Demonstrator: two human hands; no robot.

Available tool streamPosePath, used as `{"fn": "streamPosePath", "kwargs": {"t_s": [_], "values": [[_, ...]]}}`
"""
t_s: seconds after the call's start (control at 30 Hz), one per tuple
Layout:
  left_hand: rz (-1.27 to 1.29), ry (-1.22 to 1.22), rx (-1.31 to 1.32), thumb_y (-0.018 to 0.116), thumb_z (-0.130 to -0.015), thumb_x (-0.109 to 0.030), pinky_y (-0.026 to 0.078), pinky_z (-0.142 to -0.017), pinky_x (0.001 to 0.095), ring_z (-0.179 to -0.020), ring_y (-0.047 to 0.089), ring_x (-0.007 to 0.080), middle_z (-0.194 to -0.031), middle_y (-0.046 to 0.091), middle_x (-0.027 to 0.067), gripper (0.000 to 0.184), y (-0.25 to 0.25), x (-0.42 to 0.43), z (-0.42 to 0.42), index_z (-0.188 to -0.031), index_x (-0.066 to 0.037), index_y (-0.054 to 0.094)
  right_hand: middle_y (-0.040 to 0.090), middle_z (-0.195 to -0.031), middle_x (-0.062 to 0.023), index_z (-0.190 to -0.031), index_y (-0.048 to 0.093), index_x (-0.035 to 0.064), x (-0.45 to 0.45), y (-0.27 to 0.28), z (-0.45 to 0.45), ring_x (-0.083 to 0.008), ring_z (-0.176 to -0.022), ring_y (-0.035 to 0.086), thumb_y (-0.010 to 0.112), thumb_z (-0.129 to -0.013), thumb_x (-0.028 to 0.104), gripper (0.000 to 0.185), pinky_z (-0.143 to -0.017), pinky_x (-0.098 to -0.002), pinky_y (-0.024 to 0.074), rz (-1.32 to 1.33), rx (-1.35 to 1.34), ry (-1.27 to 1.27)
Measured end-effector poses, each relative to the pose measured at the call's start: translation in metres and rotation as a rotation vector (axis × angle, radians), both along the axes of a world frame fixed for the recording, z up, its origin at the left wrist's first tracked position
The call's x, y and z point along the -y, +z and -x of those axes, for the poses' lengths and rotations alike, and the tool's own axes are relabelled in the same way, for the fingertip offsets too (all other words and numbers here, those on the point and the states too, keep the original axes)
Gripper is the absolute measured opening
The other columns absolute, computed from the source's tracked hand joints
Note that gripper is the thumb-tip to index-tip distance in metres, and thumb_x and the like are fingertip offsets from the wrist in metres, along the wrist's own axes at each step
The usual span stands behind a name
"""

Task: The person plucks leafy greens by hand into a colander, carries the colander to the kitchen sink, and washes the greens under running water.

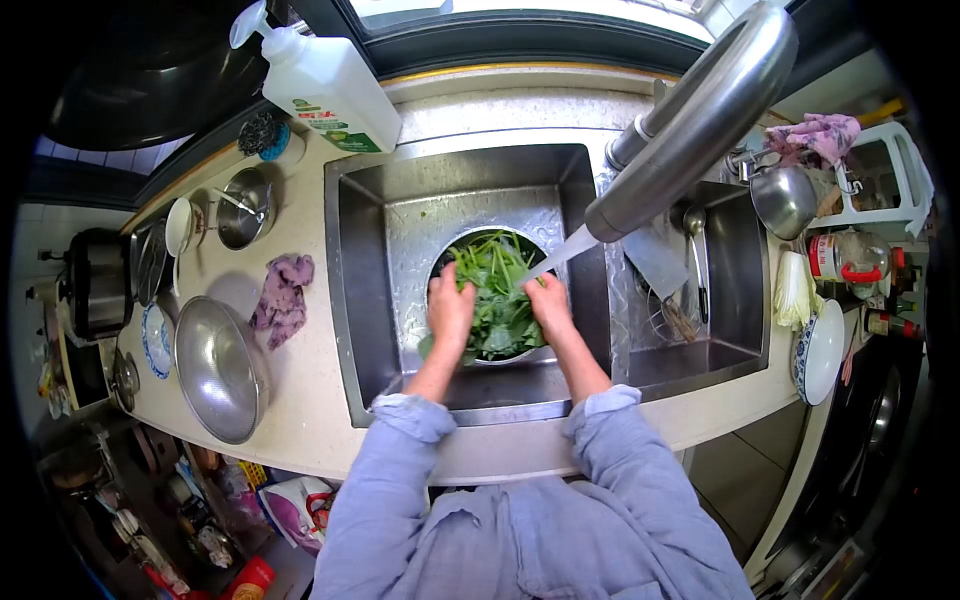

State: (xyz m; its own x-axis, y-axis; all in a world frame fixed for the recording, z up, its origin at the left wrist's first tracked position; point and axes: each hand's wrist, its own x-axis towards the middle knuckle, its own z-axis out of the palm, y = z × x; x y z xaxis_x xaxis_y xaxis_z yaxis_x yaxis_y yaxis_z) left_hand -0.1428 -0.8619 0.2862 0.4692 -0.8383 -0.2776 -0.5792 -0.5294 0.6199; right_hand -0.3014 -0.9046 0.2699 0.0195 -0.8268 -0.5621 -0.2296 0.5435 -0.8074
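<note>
Leafy greens [497, 300] with green stalks fill a round metal bowl [500, 361] standing in the large sink basin [400, 215]. At the left side of the greens is my left hand [450, 310], its fingers curled into the leaves. My right hand [550, 305] grips the greens on the opposite side, close to the stream of water [562, 250]. That water runs from the tall steel faucet [690, 130] down towards the bowl. Some fingertips are hidden among the leaves.
A large metal colander [222, 370], a purple cloth [284, 300] and a small pot [246, 208] sit on the left counter. A white pump bottle [330, 85] stands behind. The smaller right basin holds a cleaver [657, 262] and a ladle [697, 250]. Napa cabbage [793, 290] lies further right.
</note>
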Motion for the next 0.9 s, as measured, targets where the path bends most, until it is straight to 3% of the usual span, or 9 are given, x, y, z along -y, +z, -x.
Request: {"fn": "streamPosePath", "kwargs": {"t_s": [0.03,0.07,0.1,0.23,0.47,0.53,0.57,0.7,0.9], "values": [[0.074,-0.003,-0.022,0.058,-0.074,-0.027,0.043,-0.083,0.0412,-0.101,0.051,0.0346,-0.111,0.05,0.0201,0.06,-0.003,-0.005,-0.009,-0.129,-0.016,0.037,0.063,-0.094,-0.0093,-0.103,0.059,-0.0027,0.003,0.011,0.006,-0.0164,-0.087,0.057,0.056,-0.078,0.018,0.033,-0.076,-0.0287,0.0444,0.017,-0.054,0.061],[0.08,-0.059,-0.147,0.063,-0.071,-0.03,0.038,-0.092,0.0428,-0.116,0.039,0.0382,-0.128,0.038,0.0217,0.075,-0.005,-0.011,-0.013,-0.135,-0.018,0.026,0.058,-0.102,-0.0219,-0.112,0.053,0.0022,0.0,0.002,0.008,-0.0331,-0.096,0.056,0.057,-0.075,0.026,0.044,-0.083,-0.0381,0.0432,0.139,-0.095,0.097],[0.007,-0.192,-0.006,0.064,-0.071,-0.031,0.035,-0.094,0.0454,-0.12,0.032,0.0398,-0.132,0.031,0.0208,0.077,0.002,-0.015,-0.007,-0.136,-0.019,0.024,0.046,-0.122,-0.0229,-0.129,0.036,0.0054,-0.002,0.01,0.005,-0.032,-0.113,0.046,0.06,-0.074,0.025,0.063,-0.092,-0.0362,0.0377,0.241,-0.355,0.275],[-0.338,-0.581,0.362,0.066,-0.067,-0.039,0.016,-0.102,0.0557,-0.131,0.004,0.042,-0.145,0.005,0.0158,0.09,0.019,-0.017,0.02,-0.139,-0.02,0.017,0.004,-0.145,-0.0156,-0.14,0.006,0.0151,-0.01,0.065,-0.019,-0.0332,-0.131,0.015,0.061,-0.07,0.031,0.091,-0.098,-0.0473,0.0279,0.203,-0.714,0.945],[-0.506,-0.669,0.363,0.052,-0.08,-0.034,0.012,-0.104,0.0539,-0.132,0.008,0.039,-0.144,0.008,0.0195,0.07,-0.016,0.001,0.021,-0.138,-0.015,0.019,0.045,-0.124,-0.0156,-0.135,0.029,0.0178,-0.016,-0.031,-0.023,-0.0298,-0.119,0.039,0.056,-0.073,0.032,0.069,-0.092,-0.0481,0.034,0.365,-0.892,1.099],[-0.248,-0.365,0.155,0.054,-0.078,-0.033,0.014,-0.105,0.0489,-0.131,0.012,0.0373,-0.142,0.013,0.0195,0.068,-0.048,-0.012,0.021,-0.136,-0.013,0.024,0.054,-0.113,-0.0166,-0.134,0.03,0.0159,-0.019,-0.024,-0.025,-0.0323,-0.111,0.047,0.056,-0.074,0.031,0.067,-0.091,-0.0462,0.0369,0.379,-0.779,0.946],[-0.118,-0.215,0.055,0.055,-0.077,-0.032,0.015,-0.106,0.0465,-0.131,0.014,0.0365,-0.142,0.016,0.0194,0.068,-0.057,-0.019,0.02,-0.135,-0.013,0.026,0.052,-0.116,-0.0174,-0.133,0.031,0.0153,-0.017,-0.014,-0.024,-0.033,-0.113,0.045,0.056,-0.074,0.032,0.066,-0.091,-0.0461,0.0371,0.368,-0.773,0.982],[-0.255,-0.624,0.276,0.057,-0.073,-0.024,0.031,-0.099,0.0385,-0.119,0.037,0.0334,-0.127,0.041,0.0194,0.053,0.015,0.002,0.008,-0.122,-0.007,0.044,0.041,-0.127,-0.0208,-0.13,0.037,0.0117,-0.003,0.018,-0.011,-0.0351,-0.12,0.036,0.058,-0.075,0.031,0.062,-0.095,-0.0437,0.0346,0.351,-0.596,0.913],[0.291,-0.101,0.035,0.054,-0.076,-0.016,0.043,-0.083,0.0409,-0.094,0.054,0.0355,-0.102,0.057,0.0199,0.033,-0.009,0.039,-0.001,-0.105,0.0,0.054,0.031,-0.134,-0.0225,-0.124,0.041,-0.0013,-0.018,-0.001,0.002,-0.0357,-0.127,0.026,0.06,-0.074,0.018,0.056,-0.105,-0.0387,0.0228,0.425,-0.313,0.485]]}}
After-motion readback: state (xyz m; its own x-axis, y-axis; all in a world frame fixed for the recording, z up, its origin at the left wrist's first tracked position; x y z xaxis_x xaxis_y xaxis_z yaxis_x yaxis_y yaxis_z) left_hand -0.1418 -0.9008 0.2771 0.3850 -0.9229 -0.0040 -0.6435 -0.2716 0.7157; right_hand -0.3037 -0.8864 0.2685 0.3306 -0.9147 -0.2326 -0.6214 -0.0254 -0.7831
